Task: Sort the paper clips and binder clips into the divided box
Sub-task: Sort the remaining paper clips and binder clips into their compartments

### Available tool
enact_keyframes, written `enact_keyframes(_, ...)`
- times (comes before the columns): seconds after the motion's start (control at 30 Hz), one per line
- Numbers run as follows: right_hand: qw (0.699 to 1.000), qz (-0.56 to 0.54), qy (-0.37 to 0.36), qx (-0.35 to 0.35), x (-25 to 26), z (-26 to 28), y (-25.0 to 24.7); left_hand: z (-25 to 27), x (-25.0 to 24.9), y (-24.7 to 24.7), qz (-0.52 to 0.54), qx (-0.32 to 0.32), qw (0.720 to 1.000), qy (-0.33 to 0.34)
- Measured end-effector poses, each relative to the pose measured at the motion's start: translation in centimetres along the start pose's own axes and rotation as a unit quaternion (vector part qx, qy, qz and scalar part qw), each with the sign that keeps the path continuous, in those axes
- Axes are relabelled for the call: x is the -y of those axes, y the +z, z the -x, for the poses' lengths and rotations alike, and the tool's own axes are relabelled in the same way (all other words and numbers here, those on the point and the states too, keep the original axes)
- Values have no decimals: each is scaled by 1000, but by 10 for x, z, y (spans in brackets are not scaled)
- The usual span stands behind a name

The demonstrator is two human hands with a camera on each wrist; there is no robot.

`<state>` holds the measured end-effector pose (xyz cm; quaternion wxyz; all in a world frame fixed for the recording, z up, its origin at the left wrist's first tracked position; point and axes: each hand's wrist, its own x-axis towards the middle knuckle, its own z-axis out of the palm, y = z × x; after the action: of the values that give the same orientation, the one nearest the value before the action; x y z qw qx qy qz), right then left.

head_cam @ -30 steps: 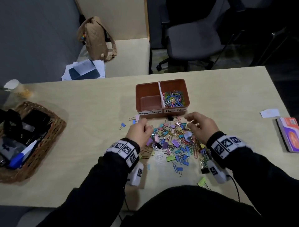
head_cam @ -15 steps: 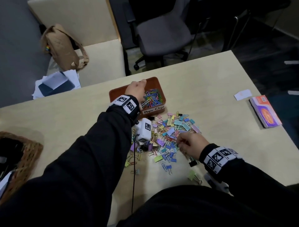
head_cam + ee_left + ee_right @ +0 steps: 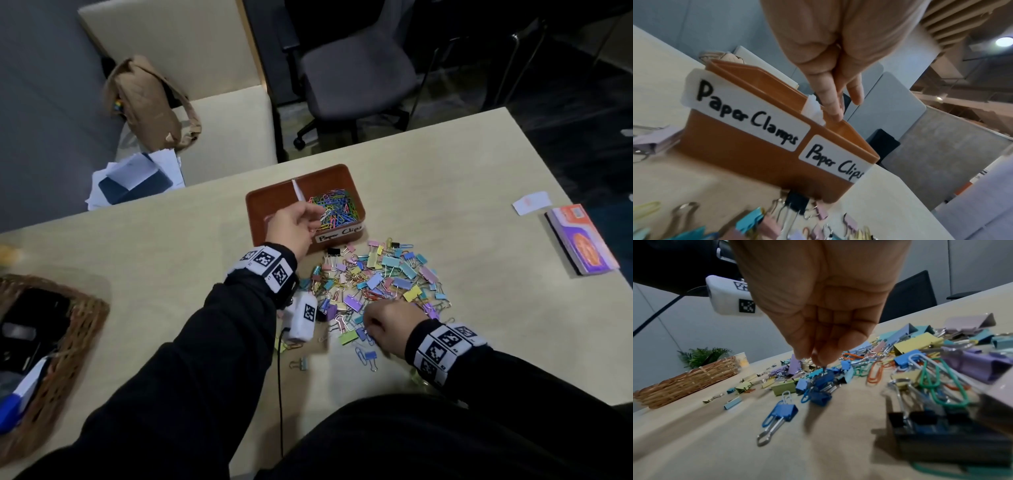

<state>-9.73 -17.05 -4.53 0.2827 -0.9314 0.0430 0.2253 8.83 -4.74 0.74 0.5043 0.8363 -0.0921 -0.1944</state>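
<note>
Right grip [image 3: 813, 353] pinches a dark blue binder clip [image 3: 823, 379] in the counter [image 3: 445, 171] pile; left grip [image 3: 291, 226] hangs relaxed over the box [image 3: 339, 171], hiding its left compartment.

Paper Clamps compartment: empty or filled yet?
Appears empty. In the head view the Paper Clamps compartment shows bare floor, partly hidden by the left hand; binder clips remain on the table.

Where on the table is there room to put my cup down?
Bare table lies between the wicker basket and the brown box, and between the clip pile and the orange notepad. In front of the box it is crowded.
</note>
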Motion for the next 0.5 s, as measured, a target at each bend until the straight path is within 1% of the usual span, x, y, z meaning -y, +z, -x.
enact_keyframes(0.1,1000,-7,2,2,0,1,0,-14,-4,2,4,-1,1000,1)
enact_keyframes(0.3,1000,-17,19,-13,-8,10,0,-36,-9,6,-35,5,999,37)
enact_keyframes(0.37,999,-18,21,-18,-10,11,0,-36,-9,4,-30,9,999,31)
enact_keyframes(0.5,1000,-7,18,-20,-9,8,2,-19,-13,-11,24,-7,1000,-4)
